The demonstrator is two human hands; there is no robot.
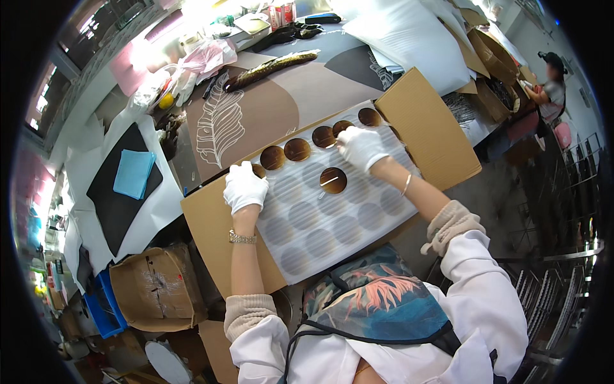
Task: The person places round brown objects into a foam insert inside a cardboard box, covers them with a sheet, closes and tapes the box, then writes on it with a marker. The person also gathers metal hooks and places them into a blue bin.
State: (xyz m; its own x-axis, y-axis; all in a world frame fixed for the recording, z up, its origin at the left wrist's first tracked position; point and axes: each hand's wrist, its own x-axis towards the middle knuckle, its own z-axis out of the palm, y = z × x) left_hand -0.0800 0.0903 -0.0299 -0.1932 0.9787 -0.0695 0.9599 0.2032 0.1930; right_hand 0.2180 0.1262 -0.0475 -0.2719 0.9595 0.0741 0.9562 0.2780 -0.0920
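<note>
Lenses (297,150), round and brown, lie in a row along the far edge of a white sheet (326,203) in the carton (437,125), with a lone lens (334,175) nearer the sheet's middle. The left hand (245,187) is at the sheet's far left corner, fingers bent over the row's end lens; the right hand (362,150) reaches toward the far right corner, fingertips close together at another lens. White gloves presumably keep prints off the surfaces, and the flaps folded outward leave both hands room from either side. The sheet probably cushions one layer from the next.

Both hands hide their own fingertips, so I cannot tell whether either pinches a lens or merely touches it. The left one covers much of the end lens. Dimmer discs (304,215) toward the near edge seem to lie beneath the sheet, though glare and its ribbing blur them. What supports the carton's near edge is out of sight.
</note>
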